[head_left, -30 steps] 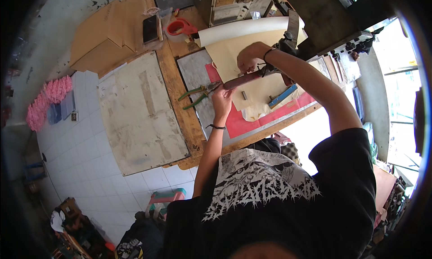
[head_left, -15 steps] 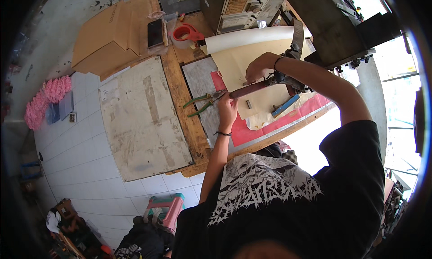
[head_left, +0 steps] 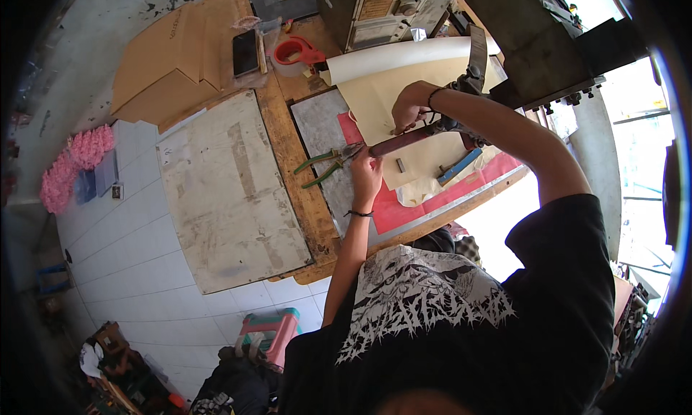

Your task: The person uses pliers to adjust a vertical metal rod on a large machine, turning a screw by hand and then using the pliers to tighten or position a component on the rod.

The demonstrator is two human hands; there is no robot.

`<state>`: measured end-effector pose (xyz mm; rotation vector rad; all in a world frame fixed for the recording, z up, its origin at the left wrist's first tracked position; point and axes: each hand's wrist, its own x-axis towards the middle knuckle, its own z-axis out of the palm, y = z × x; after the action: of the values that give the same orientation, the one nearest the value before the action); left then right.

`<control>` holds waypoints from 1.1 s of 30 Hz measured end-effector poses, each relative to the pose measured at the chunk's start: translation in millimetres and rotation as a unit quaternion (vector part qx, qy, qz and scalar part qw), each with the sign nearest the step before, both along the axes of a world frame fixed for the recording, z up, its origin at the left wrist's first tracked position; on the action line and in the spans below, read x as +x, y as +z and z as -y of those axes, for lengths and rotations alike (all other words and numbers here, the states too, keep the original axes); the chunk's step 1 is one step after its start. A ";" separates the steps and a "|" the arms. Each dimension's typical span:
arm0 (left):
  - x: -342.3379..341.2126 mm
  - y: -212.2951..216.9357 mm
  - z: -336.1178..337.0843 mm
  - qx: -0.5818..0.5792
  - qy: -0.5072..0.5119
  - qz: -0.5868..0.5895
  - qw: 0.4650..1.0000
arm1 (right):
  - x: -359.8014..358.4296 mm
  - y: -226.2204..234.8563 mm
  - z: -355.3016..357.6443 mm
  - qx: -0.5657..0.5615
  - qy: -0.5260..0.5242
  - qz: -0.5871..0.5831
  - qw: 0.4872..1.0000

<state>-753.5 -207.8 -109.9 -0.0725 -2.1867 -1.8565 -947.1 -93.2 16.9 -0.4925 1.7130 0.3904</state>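
Since the earlier frame, the right hand (head_left: 411, 109) has shifted slightly left at the wrist; the left hand (head_left: 366, 176) stays at the reddish-brown bar's (head_left: 398, 142) end, inside the worktop's (head_left: 281, 127) near edge. Work looks under way; what remains is unclear. Left fingers bunch, right fingers curl; I cannot tell whether these 2 hands grip anything. Pliers (head_left: 339, 157) lie beside.

White floor tiles (head_left: 122, 249) spread to your left near a grey, peeling wall (head_left: 90, 62); a wooden table (head_left: 285, 134) stands before you, and bright daylight (head_left: 641, 163) fills your right.
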 end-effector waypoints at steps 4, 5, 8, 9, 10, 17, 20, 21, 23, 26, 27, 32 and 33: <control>0.6 2.6 -0.4 0.004 0.010 -0.002 1.000 | 3.7 13.2 2.4 0.007 0.043 -0.031 0.999; 0.4 3.8 0.9 0.000 0.008 -0.004 1.000 | 4.3 13.4 2.3 -0.005 0.023 -0.037 0.999; -0.2 13.3 1.1 -0.007 -0.007 0.000 1.000 | 4.4 13.2 -4.6 -0.021 -0.008 -0.044 0.999; 0.8 17.0 -0.2 -0.010 -0.016 0.009 1.000 | 3.3 11.6 -8.2 -0.016 0.001 -0.039 0.999; 1.1 19.6 0.5 -0.014 -0.023 0.017 0.999 | 2.4 13.0 -8.2 -0.012 0.012 -0.035 0.999; -0.4 9.9 1.0 -0.054 -0.014 -0.001 0.998 | -1.7 2.5 -16.1 -0.072 0.033 0.030 0.996; -0.5 8.2 3.8 -0.070 -0.010 -0.007 0.997 | -0.5 -10.0 -16.5 -0.140 0.102 0.036 0.984; 1.0 7.4 5.5 -0.077 -0.005 -0.006 0.997 | 1.8 -11.7 -18.6 -0.170 0.114 0.023 0.978; 2.6 11.8 1.1 -0.078 -0.003 -0.004 0.997 | 1.7 -19.7 -25.8 -0.187 0.146 0.011 0.971; 1.4 14.2 -2.1 -0.071 -0.005 0.012 0.997 | -1.3 -31.6 -20.7 -0.120 0.177 0.013 0.977; 0.0 14.7 -4.3 -0.069 -0.006 0.020 0.997 | -3.9 -31.9 -18.7 -0.072 0.163 0.009 0.984; -1.7 17.0 2.9 -0.071 0.003 0.022 0.997 | 9.8 22.3 1.9 -0.094 0.034 -0.071 0.992; 0.4 12.2 7.5 -0.076 0.006 0.022 0.997 | 16.0 33.6 9.3 -0.122 0.048 -0.152 0.980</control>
<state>-753.1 -215.3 -97.7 -0.0491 -2.3501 -1.6986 -931.1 -102.5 50.5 -0.7253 2.0522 0.3377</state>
